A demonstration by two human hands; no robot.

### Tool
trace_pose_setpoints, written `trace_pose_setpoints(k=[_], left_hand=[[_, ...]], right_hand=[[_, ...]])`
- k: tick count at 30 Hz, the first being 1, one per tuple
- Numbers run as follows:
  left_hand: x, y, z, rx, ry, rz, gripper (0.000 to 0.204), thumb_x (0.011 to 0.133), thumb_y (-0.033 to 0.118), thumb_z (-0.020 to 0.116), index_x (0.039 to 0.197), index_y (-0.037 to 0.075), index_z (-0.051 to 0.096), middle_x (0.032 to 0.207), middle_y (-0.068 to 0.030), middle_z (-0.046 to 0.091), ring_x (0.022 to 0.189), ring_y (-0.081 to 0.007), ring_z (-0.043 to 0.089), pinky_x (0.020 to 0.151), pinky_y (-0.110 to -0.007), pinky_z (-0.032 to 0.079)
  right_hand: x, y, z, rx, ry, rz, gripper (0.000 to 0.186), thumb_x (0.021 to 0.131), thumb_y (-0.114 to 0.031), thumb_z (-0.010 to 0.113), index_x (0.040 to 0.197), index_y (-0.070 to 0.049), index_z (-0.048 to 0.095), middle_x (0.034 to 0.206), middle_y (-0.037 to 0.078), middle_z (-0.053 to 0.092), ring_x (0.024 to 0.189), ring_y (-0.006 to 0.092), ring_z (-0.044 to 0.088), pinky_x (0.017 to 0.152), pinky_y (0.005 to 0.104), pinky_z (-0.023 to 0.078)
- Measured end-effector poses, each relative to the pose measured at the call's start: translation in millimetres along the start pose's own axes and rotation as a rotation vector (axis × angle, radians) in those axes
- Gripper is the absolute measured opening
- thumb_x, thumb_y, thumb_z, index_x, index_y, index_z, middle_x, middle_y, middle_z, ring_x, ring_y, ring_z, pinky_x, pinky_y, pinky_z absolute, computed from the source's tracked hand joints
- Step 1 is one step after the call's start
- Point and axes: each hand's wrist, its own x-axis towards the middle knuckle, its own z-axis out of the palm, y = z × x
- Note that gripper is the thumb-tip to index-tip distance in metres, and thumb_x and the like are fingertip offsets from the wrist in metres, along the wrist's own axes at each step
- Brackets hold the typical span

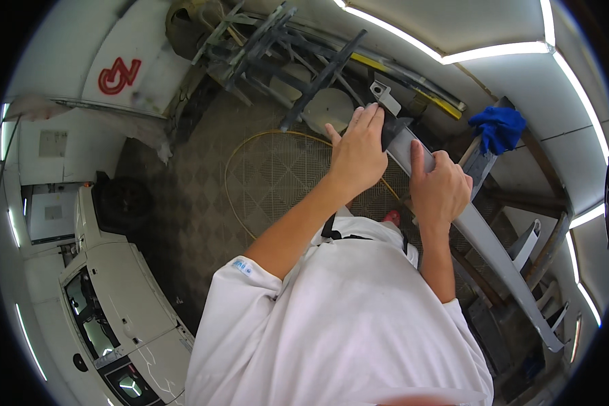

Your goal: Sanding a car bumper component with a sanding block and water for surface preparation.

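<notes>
A long, narrow grey vehicle trim panel (494,247) runs diagonally from the upper middle to the lower right, with a light bracket (386,97) at its far end. My left hand (360,152) is at that far end, fingers pressed together over a dark grey flexible sheet (394,128), which looks like an abrasive pad and lies against the panel. Its thumb sticks out to the left. Closer to me, my right hand (442,189) grips the panel with curled fingers, thumb along its top. The undersides of both hands' fingers are hidden.
A blue cloth (499,128) hangs over a stand at right. Metal stands (284,61) crowd the far wall beside a yellow bar (413,88). A yellow hose (230,176) loops over the tiled floor (196,169). At lower left stands a white vehicle (125,284).
</notes>
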Motion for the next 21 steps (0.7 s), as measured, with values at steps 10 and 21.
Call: trace_pose_setpoints(k=[10,21], left_hand=[[4.4,-17.9,10.9,-0.188,-0.025,-0.066,0.063,0.094,0.013,0.061,0.152,0.001,0.040,0.161,-0.0177,0.039,0.147,-0.0361,0.040,0.114,-0.076,0.022],[13.7,-27.6,30.6,-0.274,0.030,0.005,0.071,0.091,0.020,0.066,0.154,0.001,0.038,0.163,-0.0175,0.037,0.150,-0.0337,0.037,0.118,-0.070,0.021]], right_hand=[[2.0,-0.6,0.5,-0.016,-0.029,0.022,0.051,0.094,-0.056,0.066,0.076,-0.008,0.072,0.065,0.008,0.067,0.064,0.0257,0.065,0.072,0.0380,0.047],[11.7,0.7,6.1,-0.116,-0.147,0.155,0.058,0.094,-0.060,0.063,0.077,-0.005,0.069,0.066,0.012,0.065,0.069,0.0313,0.065,0.078,0.0408,0.048]])
